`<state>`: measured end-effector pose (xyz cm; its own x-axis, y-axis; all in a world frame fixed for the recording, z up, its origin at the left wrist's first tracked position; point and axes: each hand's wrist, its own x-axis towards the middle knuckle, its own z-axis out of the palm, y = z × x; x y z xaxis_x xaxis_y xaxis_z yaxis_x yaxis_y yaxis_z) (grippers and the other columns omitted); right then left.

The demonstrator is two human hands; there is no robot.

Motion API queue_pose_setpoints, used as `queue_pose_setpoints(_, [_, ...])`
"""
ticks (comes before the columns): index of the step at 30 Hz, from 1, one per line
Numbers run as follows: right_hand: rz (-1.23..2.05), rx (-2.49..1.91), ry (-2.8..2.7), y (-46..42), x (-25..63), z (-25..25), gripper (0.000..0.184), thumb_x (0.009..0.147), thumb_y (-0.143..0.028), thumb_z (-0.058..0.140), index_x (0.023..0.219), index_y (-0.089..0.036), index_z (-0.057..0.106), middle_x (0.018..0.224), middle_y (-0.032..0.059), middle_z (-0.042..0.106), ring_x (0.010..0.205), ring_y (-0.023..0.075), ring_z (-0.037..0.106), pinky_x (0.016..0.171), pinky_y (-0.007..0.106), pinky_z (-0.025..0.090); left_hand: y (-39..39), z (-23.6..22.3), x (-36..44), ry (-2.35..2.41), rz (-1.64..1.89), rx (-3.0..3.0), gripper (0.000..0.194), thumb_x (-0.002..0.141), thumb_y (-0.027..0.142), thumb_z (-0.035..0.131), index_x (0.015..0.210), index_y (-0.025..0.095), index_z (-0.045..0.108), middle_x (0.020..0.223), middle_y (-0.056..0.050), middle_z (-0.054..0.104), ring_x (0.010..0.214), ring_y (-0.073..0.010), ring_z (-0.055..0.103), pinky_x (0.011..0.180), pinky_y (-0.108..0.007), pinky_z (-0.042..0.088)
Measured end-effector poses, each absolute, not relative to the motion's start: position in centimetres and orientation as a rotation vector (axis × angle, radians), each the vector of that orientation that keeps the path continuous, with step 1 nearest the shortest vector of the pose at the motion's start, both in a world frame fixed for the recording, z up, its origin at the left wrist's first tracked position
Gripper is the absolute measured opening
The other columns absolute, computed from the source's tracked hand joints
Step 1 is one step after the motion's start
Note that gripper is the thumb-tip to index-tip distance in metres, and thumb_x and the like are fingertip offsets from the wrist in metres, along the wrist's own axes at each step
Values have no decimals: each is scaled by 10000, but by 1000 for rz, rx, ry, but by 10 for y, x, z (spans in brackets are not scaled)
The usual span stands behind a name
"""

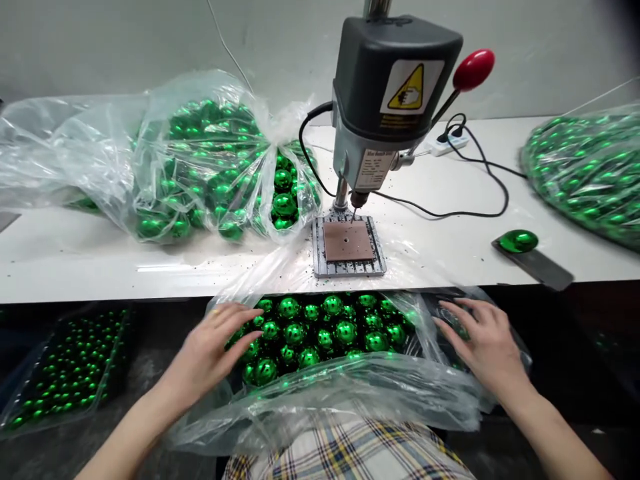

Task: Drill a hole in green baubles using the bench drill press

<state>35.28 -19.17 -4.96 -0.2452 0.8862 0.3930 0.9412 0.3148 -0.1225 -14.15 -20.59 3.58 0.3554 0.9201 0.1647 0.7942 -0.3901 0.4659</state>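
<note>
Shiny green balls (345, 331) fill an open clear plastic bag (350, 383) at my lap, below the table's front edge. On the left of the bag's mouth, my left hand (223, 340) has its fingers apart, close to the outermost balls. Across from it, my right hand (483, 337) is open too, fingers spread beside the bag's right side. Neither hand holds a ball. Just beyond the bag stands a small bench drill (397, 87) with a red-knobbed lever (474, 70). Its bit points down over a brown plate (349, 241) with a hole, on a metal base.
A large clear bag of green balls (215, 173) lies on the white table (165, 270) at left. Another full bag (590, 173) is at right, near a green ball (519, 241) on a flat metal strip (543, 267). A black cable (480, 215) runs to a power strip (445, 143).
</note>
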Motion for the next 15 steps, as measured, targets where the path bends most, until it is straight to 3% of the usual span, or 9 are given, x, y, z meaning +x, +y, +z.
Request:
queue_pose_setpoints(3, [-203,-1648,-2164,-202,364,-51,465,984,-483,533,1210,-102,674,1194,225,594,1158,385,523,960,582,498,-235,40,-153,1684,700,2413,459,930,473,623,1382,416,571,1282,-37,694,1283,-303,577,1070,-477,487])
queue_pose_setpoints(6, [238,-1412,-2312,-213,347,-40,353,1004,-422,531,1244,-197,659,1274,154,606,1251,311,518,1062,504,469,-271,29,-141,1460,406,2532,710,881,644,600,1526,415,412,1452,-38,607,1425,-333,466,1177,-522,387])
queue_pose_setpoints(8, [711,-1277,-2504,-221,326,-31,476,987,-497,546,1384,-236,578,1388,139,565,1316,287,500,1091,465,465,-291,16,-125,1337,175,2573,902,810,751,600,1580,366,329,1497,-76,569,1447,-371,438,1231,-589,263])
queue_pose_setpoints(10, [1078,-1238,-2657,-230,308,-26,725,916,-622,596,1499,-209,474,1432,171,543,1371,336,459,1098,500,456,-304,4,-110,1352,23,2579,1013,759,790,622,1597,321,298,1486,-115,574,1458,-409,414,1232,-662,154])
queue_pose_setpoints(12, [1224,-1283,-2763,-237,297,-28,836,891,-644,606,1532,-138,430,1339,224,599,1321,400,490,1063,565,453,-308,-1,-102,1460,-118,2547,932,792,707,660,1572,291,366,1415,-134,631,1452,-428,416,1212,-708,112])
queue_pose_setpoints(15, [1255,-1282,-2850,-242,301,-32,525,981,-490,474,1261,-89,663,978,213,690,1018,376,626,927,555,497,-304,8,-103,1605,-349,2456,366,918,296,586,1264,239,690,1048,-112,779,1301,-385,589,1202,-719,123])
